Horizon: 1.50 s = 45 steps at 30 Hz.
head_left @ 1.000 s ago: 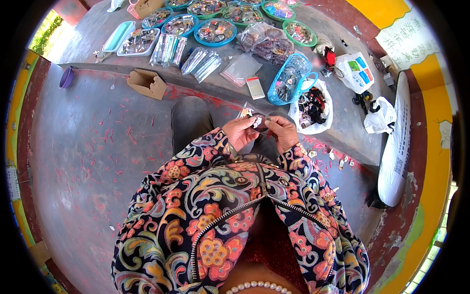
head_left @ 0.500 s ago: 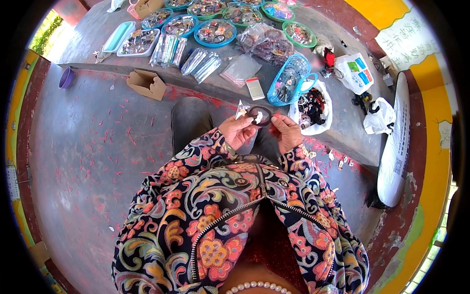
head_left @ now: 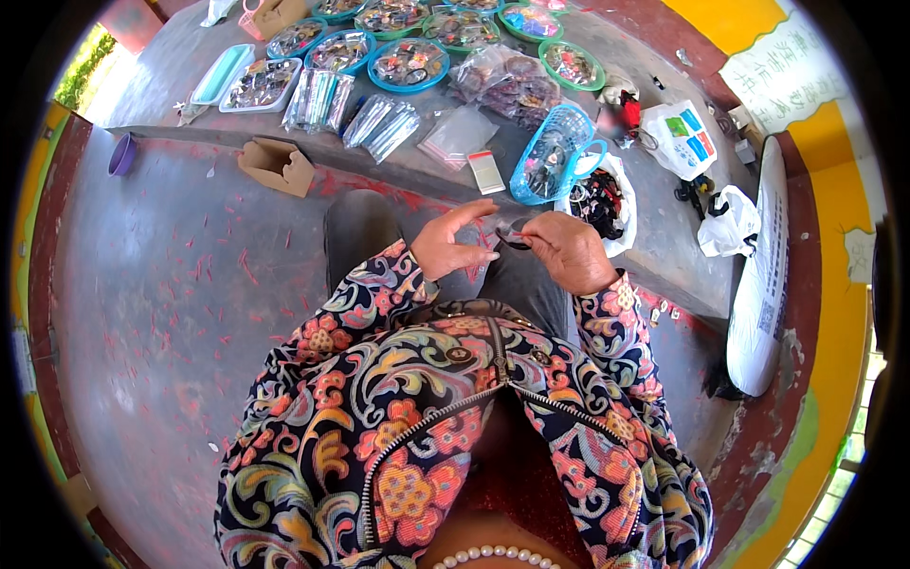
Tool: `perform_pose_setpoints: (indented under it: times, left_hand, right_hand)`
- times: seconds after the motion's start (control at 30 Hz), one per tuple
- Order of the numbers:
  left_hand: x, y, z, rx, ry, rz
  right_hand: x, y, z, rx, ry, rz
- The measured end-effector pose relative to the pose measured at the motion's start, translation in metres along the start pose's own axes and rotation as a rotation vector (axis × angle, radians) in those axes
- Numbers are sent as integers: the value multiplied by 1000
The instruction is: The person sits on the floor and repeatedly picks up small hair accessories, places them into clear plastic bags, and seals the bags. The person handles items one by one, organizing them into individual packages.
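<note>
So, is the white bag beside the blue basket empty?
Not empty: the white bag gapes open and dark things show inside. How deep they go, I cannot tell.

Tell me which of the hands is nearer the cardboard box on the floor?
Left. The left hand is below and right of the cardboard box in the picture; the right hand is farther right.

left hand (head_left: 444, 245) spread wide; right hand (head_left: 573, 252) curled, pinching.

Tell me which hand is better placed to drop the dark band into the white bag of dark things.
Probably the right hand: it pinches the dark band and is nearer the white bag. The left hand is spread open, farther from that bag.
</note>
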<state>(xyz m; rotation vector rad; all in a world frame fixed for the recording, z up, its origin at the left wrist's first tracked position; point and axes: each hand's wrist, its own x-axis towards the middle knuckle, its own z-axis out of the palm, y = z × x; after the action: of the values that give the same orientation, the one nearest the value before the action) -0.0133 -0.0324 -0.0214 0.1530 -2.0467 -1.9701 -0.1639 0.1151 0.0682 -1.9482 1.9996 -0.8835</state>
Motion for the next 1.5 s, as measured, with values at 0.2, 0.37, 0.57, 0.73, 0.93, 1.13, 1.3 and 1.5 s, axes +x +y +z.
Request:
perform_pose_setpoints:
  times: [0.2,0.37,0.57,0.73,0.93,1.13,1.3,1.5]
  left_hand:
    - [7,36,2,97,-143,-40]
    - [5,43,14,-219,-198,-322]
    - [3,42,15,-569,9,-386]
    - [4,43,10,-648,89,-427]
    - [4,46,18,-605,98,-382]
    - [5,46,18,-575,157,-388]
    - [6,50,20,-524,170,-336]
    - [7,42,23,-557,218,-349]
  right_hand:
    - [1,-5,4,80,-37,-16]
    - [4,-7,8,200,-10,92]
    - [-2,-5,17,805,270,482]
    - [-10,6,38,882,287,516]
    - [-7,-3,46,955,380,532]
    - [-10,1,47,929,467,547]
    - [-12,4,46,967,458,596]
    - [-12,2,45,1057,524,561]
